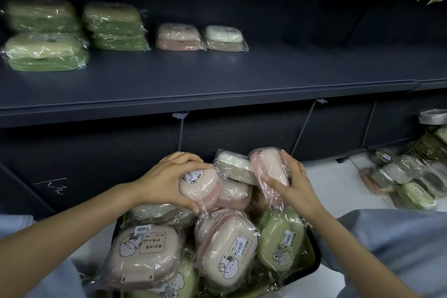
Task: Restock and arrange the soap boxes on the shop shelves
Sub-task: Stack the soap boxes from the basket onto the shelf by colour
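Down at six o'clock, the tray (314, 257) is heaped with wrapped soap boxes, and both hands are in the pile. Left hand (167, 180) comes in from eight o'clock, forearm angled up, palm down, fingers and thumb curled round a pink box (202, 187) at the top of the heap. Right hand (294, 186) reaches in from four o'clock, thumb across the face and fingers wrapped behind a second pink box (268, 172), which stands tilted on edge. Between the two sits a white box (233, 166), lying on the pile. Lower in the tray, a green box (280, 241) lies at five o'clock. Up on the shelf (217, 80), at ten o'clock, green stacks (113, 25) stand beside one pink shelf box (177, 37) and one white shelf box (223, 37). Far right at three o'clock, more boxes (408, 186) lie on the floor, blurred.
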